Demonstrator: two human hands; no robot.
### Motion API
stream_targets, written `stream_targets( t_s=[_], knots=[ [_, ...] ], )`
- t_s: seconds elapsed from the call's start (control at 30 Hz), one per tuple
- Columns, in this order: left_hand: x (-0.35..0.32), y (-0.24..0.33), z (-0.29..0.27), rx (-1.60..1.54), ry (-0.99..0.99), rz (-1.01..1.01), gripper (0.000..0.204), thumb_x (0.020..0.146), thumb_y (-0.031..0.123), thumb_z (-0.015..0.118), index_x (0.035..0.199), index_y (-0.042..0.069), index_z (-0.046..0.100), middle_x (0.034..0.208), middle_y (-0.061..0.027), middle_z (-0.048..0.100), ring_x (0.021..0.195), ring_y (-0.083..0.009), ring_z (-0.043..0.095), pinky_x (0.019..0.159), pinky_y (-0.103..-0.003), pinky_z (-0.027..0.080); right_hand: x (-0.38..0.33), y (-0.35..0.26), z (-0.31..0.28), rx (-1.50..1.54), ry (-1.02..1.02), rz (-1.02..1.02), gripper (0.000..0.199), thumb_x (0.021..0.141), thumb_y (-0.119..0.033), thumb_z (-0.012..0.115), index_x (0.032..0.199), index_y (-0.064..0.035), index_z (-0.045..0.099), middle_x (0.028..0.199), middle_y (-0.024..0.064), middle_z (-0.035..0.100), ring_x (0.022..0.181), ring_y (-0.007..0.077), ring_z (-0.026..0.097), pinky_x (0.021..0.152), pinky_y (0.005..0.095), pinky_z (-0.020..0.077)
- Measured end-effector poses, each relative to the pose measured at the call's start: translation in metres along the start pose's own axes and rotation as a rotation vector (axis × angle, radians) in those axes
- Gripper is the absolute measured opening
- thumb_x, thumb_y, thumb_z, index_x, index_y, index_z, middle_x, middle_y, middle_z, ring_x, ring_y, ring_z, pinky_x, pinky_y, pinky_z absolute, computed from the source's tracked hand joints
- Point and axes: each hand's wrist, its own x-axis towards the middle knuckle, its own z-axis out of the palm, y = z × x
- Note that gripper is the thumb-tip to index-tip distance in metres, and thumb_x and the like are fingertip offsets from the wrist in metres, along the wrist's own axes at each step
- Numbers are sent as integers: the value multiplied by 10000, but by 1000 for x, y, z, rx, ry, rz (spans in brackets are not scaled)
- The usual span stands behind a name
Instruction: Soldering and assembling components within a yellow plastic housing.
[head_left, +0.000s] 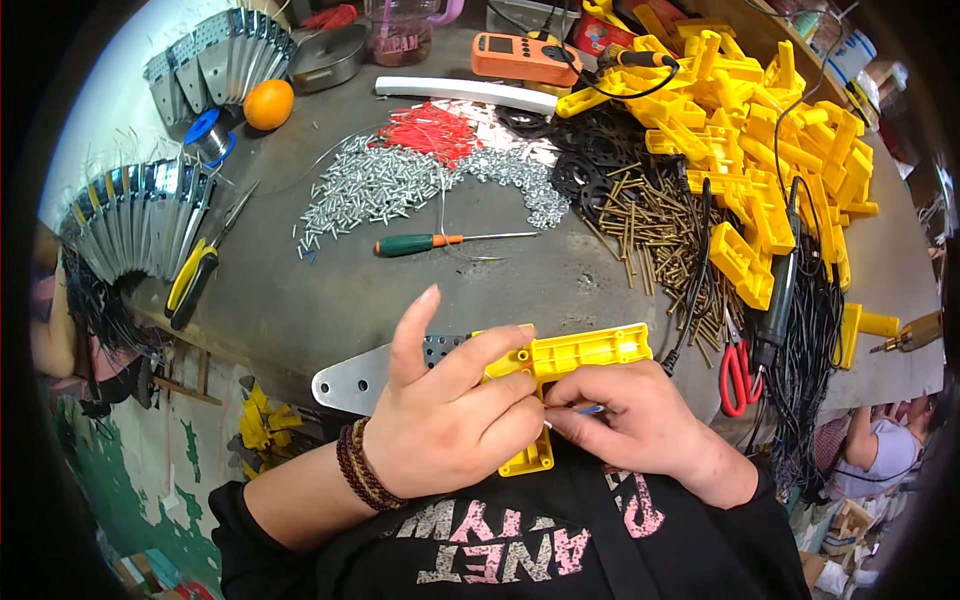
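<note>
At the table's near edge lies a yellow plastic housing (pixel 590 350), its hollow ribbed side facing up. A silver metal plate with holes (pixel 345 385) runs out from it to the left. My left hand (pixel 460 415) curls its lower fingers over the housing's middle, with the index finger raised. My right hand (pixel 640 420) is closed in a pinch against the housing, close to the left fingertips. Between its thumb and fingers shows a thin blue-and-white piece (pixel 592 409), mostly hidden. A green-handled screwdriver (pixel 410 245) lies beyond the hands.
Silver screws (pixel 365 190), red pieces (pixel 425 135) and brass-coloured long screws (pixel 640 215) form heaps farther back. Yellow housings (pixel 740 120) pile up at right, near a soldering iron (pixel 778 310) and red-handled scissors (pixel 738 380). Yellow-black pliers (pixel 195 275), a solder spool (pixel 210 138) and metal plates (pixel 140 215) are left.
</note>
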Motion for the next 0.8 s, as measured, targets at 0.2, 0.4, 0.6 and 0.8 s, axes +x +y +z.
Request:
stream_targets(
  t_s=[0.2, 0.4, 0.6, 0.8],
  knots=[
    [2, -1, 5, 12, 77, -108, 2, 760, 146, 658, 761, 146, 656, 747, 36, 611, 956, -165, 648, 1095, -686, 194, 0, -11, -6, 100, 4, 74, 129, 838, -92, 705, 954, -42, 679, 789, 84, 688, 644, 196, 662, 595, 288, 510],
    [3, 2, 2, -56, 86, -199, 23, 763, 142, 668, 786, 140, 668, 745, 38, 603, 945, -163, 639, 1092, -692, 176, 0, -5, -2, 121, 99, 25, 86, 865, -89, 678, 915, -23, 658, 760, 64, 659, 621, 150, 624, 585, 266, 485],
    [-1, -2, 4, -222, 78, -321, 80, 766, 143, 741, 801, 143, 669, 782, 34, 633, 940, -186, 646, 1102, -659, 163, -9, -3, -5, 547, 254, 194, 93, 842, -27, 716, 873, 10, 638, 829, 58, 647, 635, 116, 584, 571, 238, 443],
    [0, -3, 3, -297, 47, -417, 95, 775, 116, 745, 834, 124, 671, 812, -1, 669, 980, -216, 647, 1125, -603, 155, -4, 5, -11, 147, 134, 5, 235, 767, -146, 839, 797, -10, 650, 752, 32, 666, 630, 69, 597, 565, 231, 463]
  ],
)
